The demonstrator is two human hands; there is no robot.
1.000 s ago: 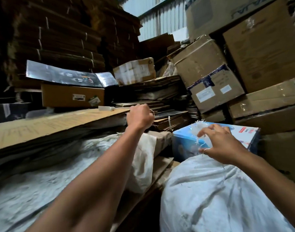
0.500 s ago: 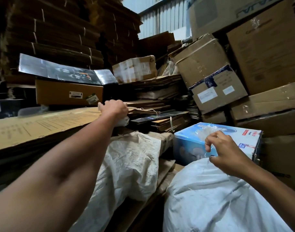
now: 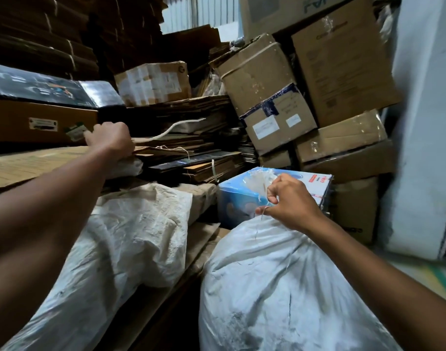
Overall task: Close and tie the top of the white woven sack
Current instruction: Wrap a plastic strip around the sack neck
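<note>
The gathered neck of the white woven sack, at lower right, is kept pinched shut by the right hand so it stays closed, while a white cord is gripped in the fisted left hand, probably for tying.

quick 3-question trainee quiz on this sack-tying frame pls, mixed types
1. True or false: the right hand pinches the gathered neck of the white woven sack.
2. Which hand pulls the white cord? A) left B) right
3. Fill in: behind the sack's neck sits a ___ box.

Key: 1 true. 2 A, the left hand, up by the flattened cardboard. 3 blue.
</note>
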